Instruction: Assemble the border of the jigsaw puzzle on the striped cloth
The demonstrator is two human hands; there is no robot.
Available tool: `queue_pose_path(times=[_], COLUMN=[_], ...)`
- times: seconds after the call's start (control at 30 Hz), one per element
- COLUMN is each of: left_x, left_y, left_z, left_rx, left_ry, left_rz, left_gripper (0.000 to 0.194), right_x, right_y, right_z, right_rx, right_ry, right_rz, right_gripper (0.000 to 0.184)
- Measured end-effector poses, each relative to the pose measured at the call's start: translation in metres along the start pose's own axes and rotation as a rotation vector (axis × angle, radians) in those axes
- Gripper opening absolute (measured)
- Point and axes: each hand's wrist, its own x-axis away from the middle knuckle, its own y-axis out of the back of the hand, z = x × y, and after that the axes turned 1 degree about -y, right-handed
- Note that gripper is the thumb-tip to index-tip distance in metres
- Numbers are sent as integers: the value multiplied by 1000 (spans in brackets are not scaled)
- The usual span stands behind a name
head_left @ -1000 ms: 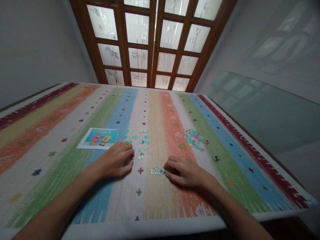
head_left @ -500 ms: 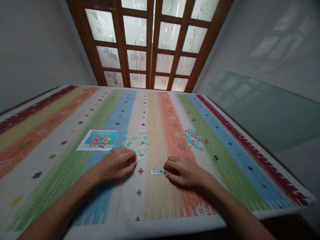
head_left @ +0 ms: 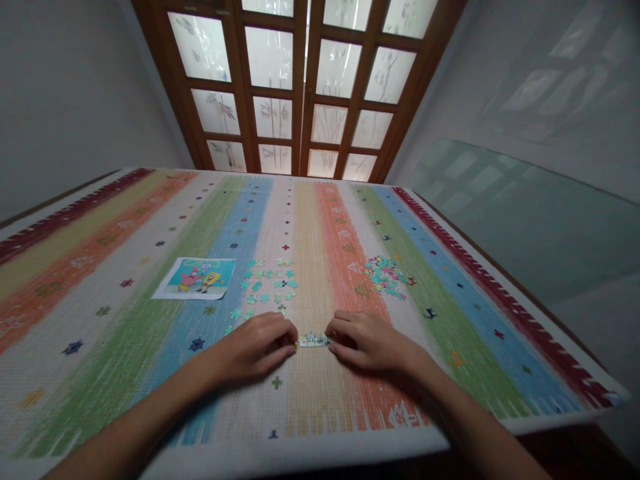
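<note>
A short strip of joined jigsaw puzzle pieces [head_left: 313, 340] lies on the striped cloth between my hands. My left hand [head_left: 265, 341] is closed in a pinch at the strip's left end, on a small puzzle piece mostly hidden by the fingertips. At the other end, my right hand [head_left: 367, 340] pinches the strip's edge between thumb and fingers. Loose turquoise puzzle pieces [head_left: 257, 287] are spread out just beyond my left hand, several of them close to its knuckles.
A printed cartoon picture [head_left: 197, 278] lies to the left of the loose pieces. Farther right sits a heap of mixed puzzle pieces [head_left: 385, 275]. The striped tablecloth [head_left: 315, 400] covers the table, with a wooden glazed door [head_left: 303, 100] behind it.
My left hand has moved right, from beside the loose pieces to the strip's left end. My right hand has stayed at the strip's right end.
</note>
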Motion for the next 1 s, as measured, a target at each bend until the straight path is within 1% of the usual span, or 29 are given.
queue_pose_path(times=[0.2,0.5,0.63,0.83,1.0], left_x=[-2,-6,-6,-6,-7], left_y=[-1,-7,-8,-6,-6], left_z=[2,1,1,1,1], left_rx=[-52,-174,-192,-167,-202], left_ry=[-10,-120,-146,-126,-123], left_rz=[-15,-62,-82,-97,-84], left_gripper=[11,19,21,16,16], right_x=[0,-1,-1,-1,-1], right_y=[0,2,2,0,-2], right_z=[0,3,3,2,0], right_rx=[17,46,61,58,37], right_ry=[1,1,1,12,21], right_rz=[8,12,6,-1,-16], right_gripper=[9,8,9,8,9])
